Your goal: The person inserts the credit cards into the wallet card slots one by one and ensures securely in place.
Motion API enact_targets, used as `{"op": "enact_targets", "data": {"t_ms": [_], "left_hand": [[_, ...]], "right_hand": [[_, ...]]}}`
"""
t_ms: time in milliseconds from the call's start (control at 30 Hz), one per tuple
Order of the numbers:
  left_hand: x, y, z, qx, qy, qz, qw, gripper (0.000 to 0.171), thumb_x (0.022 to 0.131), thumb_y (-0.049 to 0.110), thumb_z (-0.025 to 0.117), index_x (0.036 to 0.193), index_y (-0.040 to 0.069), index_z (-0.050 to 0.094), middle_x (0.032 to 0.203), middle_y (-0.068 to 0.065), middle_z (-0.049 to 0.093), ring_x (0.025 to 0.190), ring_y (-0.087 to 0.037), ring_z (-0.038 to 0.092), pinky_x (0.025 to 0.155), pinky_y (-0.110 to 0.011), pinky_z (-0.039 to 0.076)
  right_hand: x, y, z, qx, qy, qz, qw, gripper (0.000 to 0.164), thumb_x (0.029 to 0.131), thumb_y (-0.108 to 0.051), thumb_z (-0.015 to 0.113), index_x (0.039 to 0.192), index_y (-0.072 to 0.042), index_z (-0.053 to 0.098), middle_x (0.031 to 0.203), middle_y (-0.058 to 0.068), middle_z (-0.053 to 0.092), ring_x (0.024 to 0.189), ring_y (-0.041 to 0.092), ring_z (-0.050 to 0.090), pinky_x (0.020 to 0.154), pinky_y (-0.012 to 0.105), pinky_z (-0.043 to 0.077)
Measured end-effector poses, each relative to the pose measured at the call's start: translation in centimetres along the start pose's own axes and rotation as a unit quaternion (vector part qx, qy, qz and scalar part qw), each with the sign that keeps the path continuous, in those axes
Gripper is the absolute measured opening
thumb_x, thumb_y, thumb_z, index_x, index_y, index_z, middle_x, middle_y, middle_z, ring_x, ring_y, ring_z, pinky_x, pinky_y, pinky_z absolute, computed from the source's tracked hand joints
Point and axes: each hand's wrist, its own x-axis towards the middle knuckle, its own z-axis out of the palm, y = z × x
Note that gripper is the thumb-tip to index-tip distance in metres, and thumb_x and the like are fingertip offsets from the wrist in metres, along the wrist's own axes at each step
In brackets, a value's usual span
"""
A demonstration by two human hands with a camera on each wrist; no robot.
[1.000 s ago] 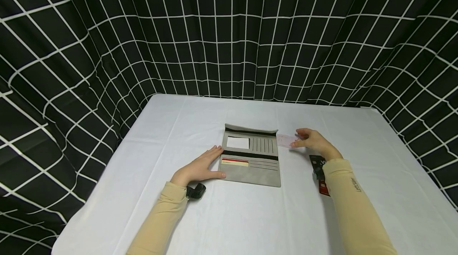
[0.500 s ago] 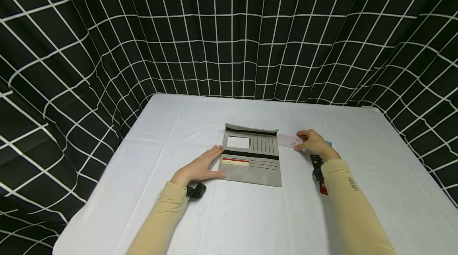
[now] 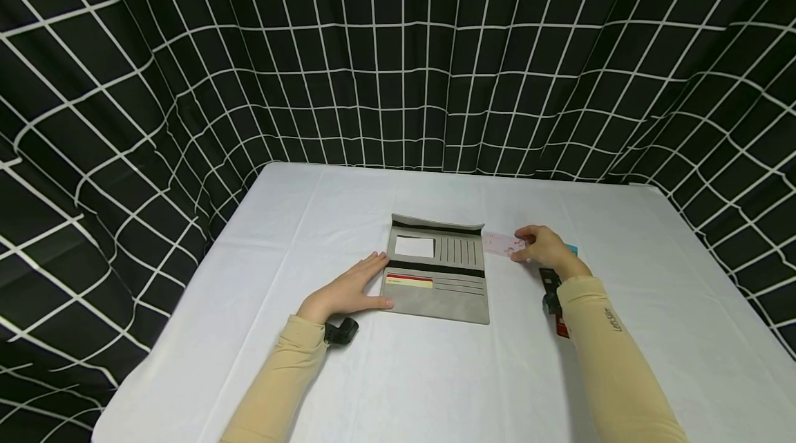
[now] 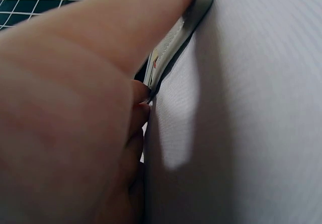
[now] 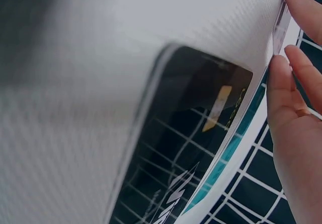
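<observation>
A grey wallet (image 3: pixel 457 305) lies unfolded on the white table, with a red-and-cream card (image 3: pixel 407 281) in a lower slot and a white window (image 3: pixel 413 247) above. My left hand (image 3: pixel 345 289) rests at its left edge, fingers straight and thumb at the lower corner. To the right of the upper panel, my right hand (image 3: pixel 544 249) pinches a pink card (image 3: pixel 500 244) with a red pattern between thumb and fingers. The card's left end meets the wallet's right edge; whether it is inside a slot, I cannot tell. The left wrist view shows mostly palm beside the wallet edge (image 4: pixel 173 45).
Under my right wrist lie a black card (image 5: pixel 196 113), partly hidden, and a red card (image 3: pixel 562 327). A blue card (image 3: pixel 572 249) shows behind the right hand. Black grid-patterned curtains (image 3: pixel 385 49) stand around the table (image 3: pixel 435 388).
My right hand has shifted slightly right over the last second, showing a little more of the pink card and uncovering the blue card. The left hand and wallet stay essentially in place.
</observation>
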Motion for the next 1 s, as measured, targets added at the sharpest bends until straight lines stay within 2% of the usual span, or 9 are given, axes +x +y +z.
{"op": "enact_targets", "data": {"t_ms": [300,500,733,1000], "left_hand": [[0.03,0.05,-0.12,-0.001,-0.002,0.003,1.0,0.092,0.08,0.059,0.061,0.147,0.009,0.023,0.153,-0.008,0.015,0.139,-0.021,0.008,0.11,-0.041,0.012],[0.02,0.19,-0.18,0.0,-0.004,0.0,1.0,0.092,0.08,0.058,0.061,0.147,0.009,0.023,0.153,-0.007,0.015,0.139,-0.021,0.008,0.111,-0.04,0.012],[0.05,0.12,-0.09,-0.001,-0.002,-0.001,1.0,0.091,0.08,0.058,0.062,0.148,0.009,0.023,0.153,-0.007,0.016,0.139,-0.02,0.007,0.111,-0.04,0.012],[0.16,-0.01,-0.03,0.003,-0.004,-0.001,1.0,0.091,0.08,0.058,0.062,0.148,0.01,0.023,0.153,-0.007,0.015,0.139,-0.02,0.007,0.111,-0.039,0.012]], "right_hand": [[-0.09,0.05,0.0,0.017,-0.014,0.014,1.0,0.066,0.078,-0.012,0.076,0.13,0.01,0.041,0.118,0.026,0.042,0.102,0.035,0.038,0.092,0.049,0.037],[0.0,0.29,-0.02,0.022,-0.019,0.018,0.999,0.066,0.077,-0.013,0.076,0.129,0.009,0.042,0.11,0.02,0.04,0.098,0.032,0.036,0.084,0.041,0.038],[-0.07,0.25,0.01,0.0,-0.012,-0.006,1.0,0.061,0.076,-0.012,0.077,0.124,0.012,0.047,0.106,0.021,0.046,0.093,0.031,0.04,0.079,0.038,0.039],[-0.3,0.17,-0.09,0.004,0.007,-0.028,1.0,0.057,0.076,-0.01,0.077,0.121,0.012,0.051,0.109,0.024,0.051,0.092,0.03,0.043,0.077,0.037,0.042]]}}
